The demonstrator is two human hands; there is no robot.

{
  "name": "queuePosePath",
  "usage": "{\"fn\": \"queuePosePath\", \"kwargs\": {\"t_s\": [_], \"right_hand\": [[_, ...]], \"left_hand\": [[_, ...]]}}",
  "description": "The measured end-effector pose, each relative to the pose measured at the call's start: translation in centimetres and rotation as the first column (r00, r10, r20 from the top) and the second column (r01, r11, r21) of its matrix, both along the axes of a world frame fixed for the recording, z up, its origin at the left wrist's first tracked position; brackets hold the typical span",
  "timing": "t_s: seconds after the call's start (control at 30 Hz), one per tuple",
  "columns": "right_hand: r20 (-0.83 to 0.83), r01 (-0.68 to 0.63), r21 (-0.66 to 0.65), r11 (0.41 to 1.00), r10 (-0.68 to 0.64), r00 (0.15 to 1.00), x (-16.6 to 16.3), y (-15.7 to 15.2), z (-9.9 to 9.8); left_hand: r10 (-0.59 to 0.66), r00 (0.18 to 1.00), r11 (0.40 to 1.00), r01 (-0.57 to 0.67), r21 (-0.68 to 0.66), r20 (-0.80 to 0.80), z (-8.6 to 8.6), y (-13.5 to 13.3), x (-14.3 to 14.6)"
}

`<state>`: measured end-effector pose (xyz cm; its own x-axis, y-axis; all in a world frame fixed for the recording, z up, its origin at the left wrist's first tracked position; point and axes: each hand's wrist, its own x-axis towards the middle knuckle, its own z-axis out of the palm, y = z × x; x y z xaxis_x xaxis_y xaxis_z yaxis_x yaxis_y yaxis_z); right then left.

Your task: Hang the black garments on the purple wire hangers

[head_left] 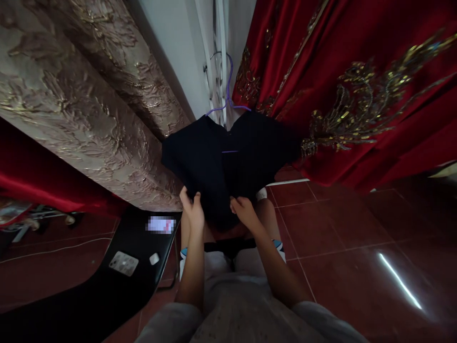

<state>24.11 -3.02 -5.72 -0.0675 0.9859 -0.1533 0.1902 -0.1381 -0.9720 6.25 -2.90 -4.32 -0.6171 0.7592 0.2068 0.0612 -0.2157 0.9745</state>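
Note:
A dark navy garment [228,157] hangs on a purple hanger [228,90] hooked to a white frame by the wall. My left hand [193,209] grips the garment's lower hem on the left, fingers closed on the cloth. My right hand [244,209] pinches the hem just to the right of it. Both arms reach forward from my body, and the hands are a short way apart.
A beige embossed curtain [82,100] hangs at the left and a red curtain with gold embroidery [357,90] at the right. A black chair [117,276] with small objects on it stands at my lower left. The floor is red tile [357,247].

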Motion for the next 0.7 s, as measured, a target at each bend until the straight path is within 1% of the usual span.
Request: {"fn": "queuePosePath", "kwargs": {"t_s": [0.03, 0.07, 0.1, 0.13, 0.2, 0.27, 0.33, 0.43, 0.5, 0.57, 0.63, 0.7], "right_hand": [[0.003, 0.0, 0.009, 1.0, 0.0, 1.0, 0.0, -0.1, 0.6], [0.007, 0.007, 0.025, 1.0, -0.007, 1.0, 0.0, -0.1, 1.2], [0.004, 0.011, 0.041, 0.999, -0.011, 1.0, -0.2, -0.2, 1.7], [-0.009, 0.01, 0.054, 0.999, -0.009, 1.0, -0.3, -0.3, 2.1], [-0.061, -0.002, 0.063, 0.998, 0.006, 0.998, -0.5, -0.5, 2.7], [-0.117, -0.037, 0.051, 0.998, 0.042, 0.992, -0.2, -0.6, 3.2], [-0.127, -0.082, 0.038, 0.996, 0.087, 0.988, 0.5, -0.6, 4.1], [-0.082, -0.149, 0.041, 0.988, 0.152, 0.985, 1.5, 0.0, 5.4], [-0.082, -0.181, 0.053, 0.982, 0.185, 0.979, 1.8, 0.3, 5.9], [-0.11, -0.195, 0.056, 0.979, 0.2, 0.974, 1.7, 0.6, 6.2], [-0.137, -0.17, 0.048, 0.984, 0.175, 0.975, 1.5, 1.0, 6.6], [-0.172, -0.12, 0.04, 0.992, 0.125, 0.977, 1.5, 1.9, 7.9]], "left_hand": [[-0.032, 0.998, 0.999, 0.031, -0.021, -0.062, -0.7, -0.2, 0.5], [-0.101, 0.989, 0.994, 0.096, -0.052, -0.105, -1.3, -0.5, 1.1], [-0.201, 0.972, 0.978, 0.191, -0.088, -0.125, -1.6, -0.8, 1.8], [-0.31, 0.943, 0.948, 0.295, -0.121, -0.124, -1.7, -1.1, 2.5], [-0.484, 0.869, 0.87, 0.465, -0.164, -0.107, -1.5, -1.7, 3.8], [-0.566, 0.818, 0.82, 0.547, -0.17, -0.099, -0.8, -2.0, 4.7], [-0.6, 0.794, 0.796, 0.582, -0.164, -0.098, -0.2, -2.0, 5.1], [-0.628, 0.777, 0.776, 0.619, -0.121, -0.043, 0.4, -1.9, 5.3], [-0.613, 0.789, 0.789, 0.608, -0.086, -0.038, 0.5, -1.9, 5.5], [-0.581, 0.811, 0.814, 0.576, -0.077, -0.073, 0.5, -2.0, 5.7], [-0.547, 0.826, 0.837, 0.539, -0.094, -0.136, 0.5, -2.0, 6.1], [-0.488, 0.844, 0.873, 0.473, -0.119, -0.222, 0.2, -2.0, 6.5]]}}
